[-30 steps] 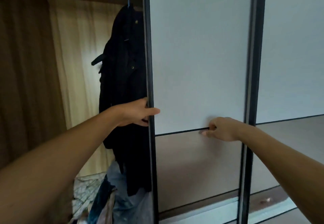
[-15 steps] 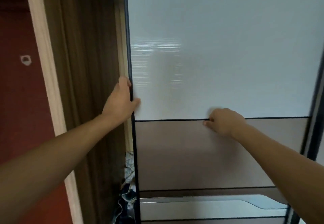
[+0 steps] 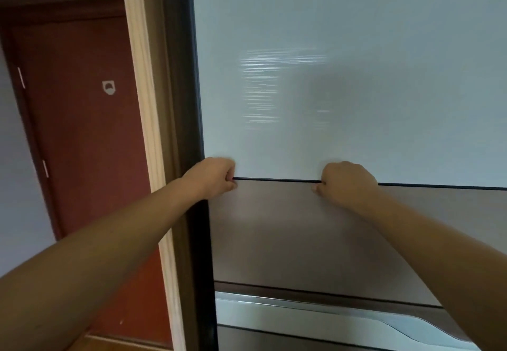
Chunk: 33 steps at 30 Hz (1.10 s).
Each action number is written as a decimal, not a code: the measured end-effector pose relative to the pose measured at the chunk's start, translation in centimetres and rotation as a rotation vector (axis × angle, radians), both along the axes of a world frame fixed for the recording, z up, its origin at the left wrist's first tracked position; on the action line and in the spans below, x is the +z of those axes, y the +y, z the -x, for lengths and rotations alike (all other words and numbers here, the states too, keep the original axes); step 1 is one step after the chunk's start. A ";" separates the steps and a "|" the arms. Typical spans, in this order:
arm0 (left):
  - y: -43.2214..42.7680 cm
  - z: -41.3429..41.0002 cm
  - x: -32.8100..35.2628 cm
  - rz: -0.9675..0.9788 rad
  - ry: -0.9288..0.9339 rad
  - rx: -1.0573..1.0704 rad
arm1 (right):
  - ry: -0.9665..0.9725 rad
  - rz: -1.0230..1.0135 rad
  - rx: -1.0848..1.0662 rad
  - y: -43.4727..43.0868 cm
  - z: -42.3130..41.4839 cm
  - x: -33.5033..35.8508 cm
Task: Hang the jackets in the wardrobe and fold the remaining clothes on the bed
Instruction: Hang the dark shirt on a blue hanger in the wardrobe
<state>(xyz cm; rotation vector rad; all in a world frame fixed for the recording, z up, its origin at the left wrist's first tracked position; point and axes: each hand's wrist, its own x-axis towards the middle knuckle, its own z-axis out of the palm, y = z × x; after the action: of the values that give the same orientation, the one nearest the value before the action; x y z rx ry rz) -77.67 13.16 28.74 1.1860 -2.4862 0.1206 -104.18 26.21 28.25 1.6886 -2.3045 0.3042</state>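
The wardrobe's sliding door (image 3: 343, 89) fills the view, with a glossy white upper panel and a brown lower panel (image 3: 301, 235). A thin dark groove (image 3: 277, 180) runs between the two panels. My left hand (image 3: 216, 176) hooks its curled fingers into the groove near the door's left edge. My right hand (image 3: 345, 183) does the same farther right. The door's dark left frame (image 3: 197, 213) meets the wardrobe's side wall, so the inside and the hanging black jacket are hidden.
Left of the wardrobe stand its pale wooden side trim (image 3: 145, 131) and a red-brown room door (image 3: 82, 131) bearing a small white sticker (image 3: 109, 87). A silver band (image 3: 315, 320) crosses the lower part of the sliding door. Wooden floor (image 3: 109, 343) shows at the bottom left.
The sliding door has moved left and covered the opening and the black jacket. My left hand has shifted from the door's edge to the groove on its face.
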 end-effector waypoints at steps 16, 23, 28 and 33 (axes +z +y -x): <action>0.0 -2.8 -0.9 0.037 -0.049 0.258 | 0.166 0.081 0.191 -2.2 -3.4 -1.0; 6.1 -4.2 -5.7 -0.127 -0.020 0.372 | 0.072 0.042 0.407 -1.1 -2.8 -2.5; 14.2 -9.1 -12.2 -0.301 0.016 0.492 | -0.057 -0.256 0.726 -0.5 -7.6 -7.4; 24.5 -16.9 -18.0 -0.475 0.098 0.776 | -0.076 -0.500 0.992 -0.1 -16.4 -13.5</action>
<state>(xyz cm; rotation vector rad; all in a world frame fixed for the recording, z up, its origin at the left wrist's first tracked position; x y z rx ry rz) -60.77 37.64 10.78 2.2345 -1.8816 -0.3339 -87.77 26.12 14.76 3.0177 -1.4477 -0.0515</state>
